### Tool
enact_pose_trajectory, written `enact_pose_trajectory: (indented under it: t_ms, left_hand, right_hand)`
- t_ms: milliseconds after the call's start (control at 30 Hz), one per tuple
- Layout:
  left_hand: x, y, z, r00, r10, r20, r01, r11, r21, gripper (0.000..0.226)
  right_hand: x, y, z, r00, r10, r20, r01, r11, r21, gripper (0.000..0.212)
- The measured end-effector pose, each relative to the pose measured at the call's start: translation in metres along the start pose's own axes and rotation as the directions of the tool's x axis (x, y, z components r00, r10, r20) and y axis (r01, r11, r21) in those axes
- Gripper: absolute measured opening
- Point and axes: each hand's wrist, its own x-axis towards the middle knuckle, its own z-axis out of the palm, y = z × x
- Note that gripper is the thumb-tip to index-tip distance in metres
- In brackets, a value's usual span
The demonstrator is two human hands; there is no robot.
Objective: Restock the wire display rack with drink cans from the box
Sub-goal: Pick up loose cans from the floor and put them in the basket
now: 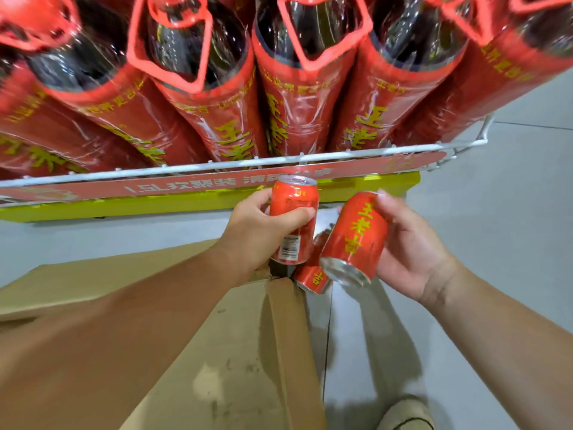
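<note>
Red aluminium, item one: upright can [294,218], barcode facing us, gripped by our left hand [257,231], with fingers and thumb curled round its side. Item two: tilted can [356,234], yellow characters on red, silver base toward us, held in our right hand [409,243], whose fingers wrap its far side. These two sit just beside each other between our hands. Item three: third can [311,277], below and between both hands, partly hidden under the tilted can, at the corner of the cardboard box [217,336]; we cannot tell whether it rests in the box or against it. The box lies beneath our left forearm. Item four: wire display rack [217,167], its white rail just beyond our hands, loaded with large bottles [217,119] in red wrap; a red label strip [186,186] runs under the rail. Grey floor [496,212] to the right of our right hand; a shoe [406,414] below our right wrist
</note>
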Motion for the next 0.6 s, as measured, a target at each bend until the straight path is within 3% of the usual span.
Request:
enact_pose_trajectory:
  t_ms: [100,200,300,433,500,600]
  left_hand:
    - [-0.022,0.014,-0.003,0.999,-0.047,0.013,0.047,0.999,-0.018,0.037]
    - [-0.053,0.038,-0.010,0.996,-0.093,0.005,0.093,0.995,-0.044,0.031]
    - [-0.087,0.063,-0.019,0.987,-0.157,0.024,0.159,0.981,-0.112,0.037]
    - [-0.144,0.108,-0.032,0.968,-0.232,0.099,0.250,0.926,-0.283,0.045]
    - [-0.173,0.132,-0.041,0.972,-0.191,0.137,0.224,0.929,-0.295,0.057]
    - [-0.215,0.170,-0.056,0.988,-0.125,0.089,0.146,0.945,-0.293,0.081]
  right_hand:
    - [-0.020,-0.001,0.018,0.999,0.037,-0.023,-0.039,0.996,-0.079,0.036]
    - [-0.044,-0.011,0.035,0.999,0.041,0.013,-0.040,0.992,-0.118,0.074]
    - [-0.075,-0.026,0.058,1.000,-0.009,-0.027,0.005,0.989,-0.146,0.059]
    - [-0.126,-0.047,0.103,0.997,-0.044,-0.071,0.029,0.978,-0.205,0.055]
    - [-0.154,-0.060,0.128,0.991,-0.082,-0.105,0.059,0.978,-0.201,0.044]
    - [-0.196,-0.081,0.168,0.988,-0.118,-0.101,0.094,0.972,-0.216,0.050]
